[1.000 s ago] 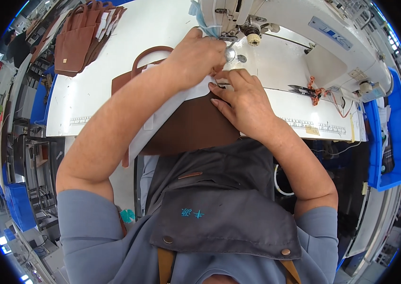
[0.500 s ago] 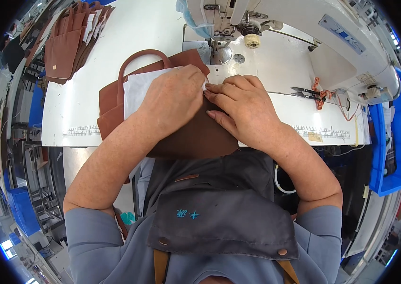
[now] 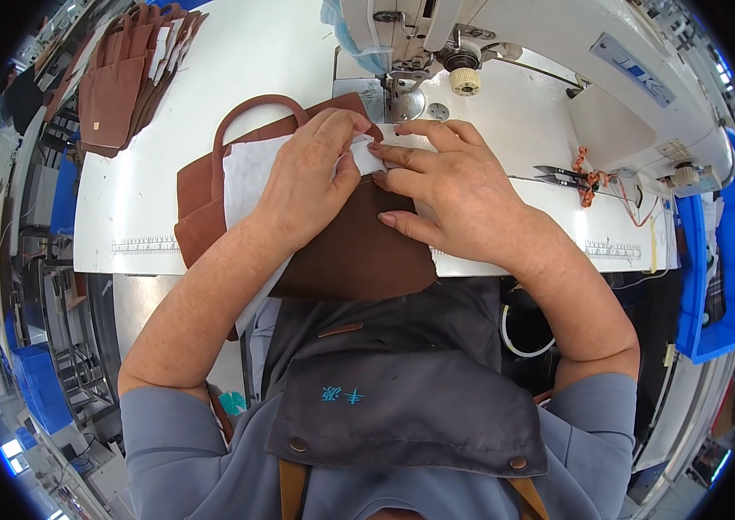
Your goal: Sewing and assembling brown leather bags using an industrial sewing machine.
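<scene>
A reddish-brown bag piece with a looped handle (image 3: 256, 106) lies at an angle on the sewing table in front of me. White lining cloth (image 3: 244, 178) covers part of it, and a dark brown panel (image 3: 359, 247) spreads toward me, its near edge hanging over the table's edge. My left hand (image 3: 313, 178) is curled over the lining, fingers and thumb closed on its upper edge. With fingers spread, my right hand (image 3: 454, 191) rests its fingertips on the lining and the panel's upper right edge. The fingertips of both hands are close together but apart.
Just beyond my hands stands a sewing machine (image 3: 549, 35), its needle area (image 3: 402, 91) above a metal plate. Black thread snips (image 3: 562, 177) with orange cord lie to the right. Stacked brown bag pieces (image 3: 116, 95) are at far left. A blue bin (image 3: 718, 321) hangs beyond the right edge.
My left fingers have lifted and parted slightly from the right ones, and more white lining shows between the hands. My right index finger has stretched forward. The bag piece has shifted slightly left.
</scene>
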Tool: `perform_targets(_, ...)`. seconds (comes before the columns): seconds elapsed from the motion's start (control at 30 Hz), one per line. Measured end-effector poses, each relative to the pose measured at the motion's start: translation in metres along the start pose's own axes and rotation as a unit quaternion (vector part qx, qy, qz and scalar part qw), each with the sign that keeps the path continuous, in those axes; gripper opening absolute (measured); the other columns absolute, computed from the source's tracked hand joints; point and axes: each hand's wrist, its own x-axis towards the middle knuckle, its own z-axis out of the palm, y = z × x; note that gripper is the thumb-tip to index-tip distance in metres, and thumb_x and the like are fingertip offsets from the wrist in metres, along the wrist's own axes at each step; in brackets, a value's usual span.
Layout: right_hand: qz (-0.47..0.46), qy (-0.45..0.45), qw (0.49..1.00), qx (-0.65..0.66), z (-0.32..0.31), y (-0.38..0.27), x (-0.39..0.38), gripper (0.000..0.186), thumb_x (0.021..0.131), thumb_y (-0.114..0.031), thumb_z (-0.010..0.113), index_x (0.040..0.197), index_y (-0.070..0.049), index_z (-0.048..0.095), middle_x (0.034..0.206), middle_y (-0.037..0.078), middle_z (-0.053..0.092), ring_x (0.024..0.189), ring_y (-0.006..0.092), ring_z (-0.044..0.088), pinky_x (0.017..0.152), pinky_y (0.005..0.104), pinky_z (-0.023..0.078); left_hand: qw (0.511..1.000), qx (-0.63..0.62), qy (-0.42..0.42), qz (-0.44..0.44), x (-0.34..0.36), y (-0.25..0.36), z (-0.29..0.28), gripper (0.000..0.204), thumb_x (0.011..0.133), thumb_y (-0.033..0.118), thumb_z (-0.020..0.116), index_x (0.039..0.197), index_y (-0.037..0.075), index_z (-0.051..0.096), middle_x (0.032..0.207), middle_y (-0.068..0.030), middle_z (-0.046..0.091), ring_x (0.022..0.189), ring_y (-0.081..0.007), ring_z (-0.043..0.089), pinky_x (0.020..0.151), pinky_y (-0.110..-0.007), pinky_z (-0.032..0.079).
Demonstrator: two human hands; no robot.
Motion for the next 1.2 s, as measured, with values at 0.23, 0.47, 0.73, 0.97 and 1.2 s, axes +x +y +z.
perform_targets(0.23, -0.008, 0.036, 0.999, -0.015, 0.003, -0.003, -0.003, 0.026, 0.084, -0.035, 0.078, 0.095, -0.012, 0.073, 0.124, 0.007, 0.070, 0.129, 0.0282, 0.054, 0.111, 0.0487, 0.038, 0.991, 0.105, 0.015, 0.078, 0.000, -0.001, -0.006, 0.028, 0.084, 0.001, 0.066, 0.110, 0.007, 0.075, 0.117, -0.0068, 0.065, 0.107, -0.0245, 0.062, 0.092, -0.040, 0.045)
perform_targets(0.47, -0.010, 0.031, 0.999, -0.013, 0.005, -0.004, -0.004, 0.027, 0.083, -0.035, 0.078, 0.095, -0.011, 0.072, 0.124, 0.008, 0.069, 0.132, 0.0292, 0.053, 0.109, 0.0491, 0.039, 0.995, 0.082, -0.025, 0.057, 0.003, -0.006, -0.001, 0.024, 0.085, 0.007, 0.070, 0.109, 0.006, 0.077, 0.112, -0.0059, 0.064, 0.107, -0.0261, 0.061, 0.093, -0.044, 0.043)
perform_targets(0.73, 0.001, 0.037, 0.999, 0.004, 0.008, -0.003, -0.005, 0.029, 0.084, -0.035, 0.077, 0.099, -0.011, 0.071, 0.129, 0.010, 0.068, 0.131, 0.0308, 0.053, 0.104, 0.0477, 0.041, 0.983, 0.168, -0.011, 0.068, 0.003, -0.002, -0.013, 0.018, 0.086, 0.009, 0.073, 0.102, 0.006, 0.078, 0.111, -0.0070, 0.075, 0.111, -0.0256, 0.068, 0.102, -0.043, 0.047)
perform_targets(0.97, 0.011, 0.045, 0.999, 0.002, 0.010, 0.008, -0.002, 0.032, 0.084, -0.036, 0.076, 0.101, -0.010, 0.072, 0.130, 0.011, 0.067, 0.128, 0.0314, 0.054, 0.102, 0.0465, 0.042, 0.994, 0.099, -0.027, 0.049, 0.019, -0.018, 0.001, 0.016, 0.089, 0.015, 0.071, 0.102, 0.009, 0.080, 0.113, -0.0041, 0.076, 0.114, -0.0229, 0.067, 0.109, -0.053, 0.041)
perform_targets(1.2, 0.047, 0.043, 0.998, -0.026, 0.008, 0.027, 0.009, 0.034, 0.084, -0.039, 0.076, 0.102, -0.010, 0.073, 0.126, 0.015, 0.069, 0.116, 0.0316, 0.058, 0.099, 0.0443, 0.043, 0.997, 0.045, -0.019, 0.059, 0.050, -0.039, 0.010, 0.016, 0.088, 0.012, 0.071, 0.099, 0.006, 0.080, 0.109, -0.0082, 0.077, 0.111, -0.0267, 0.069, 0.114, -0.061, 0.037)
